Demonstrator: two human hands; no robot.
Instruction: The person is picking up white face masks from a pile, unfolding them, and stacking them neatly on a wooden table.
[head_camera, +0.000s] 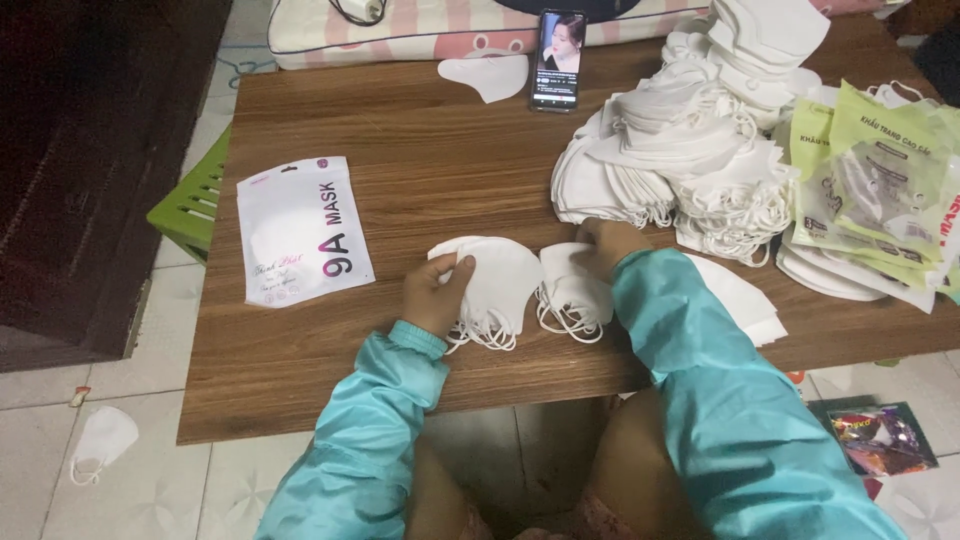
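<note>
A white pouch lay flat on the wooden table, well to the left of the grip. The left hand pinched the left edge of a small stack of white masks, fingers closed on it. Just right of that, touching it, a second mask bundle sat under the right hand, whose fingers curled onto its top edge. Beyond the right hand rose a large heap of masks, with green packets farther right.
</note>
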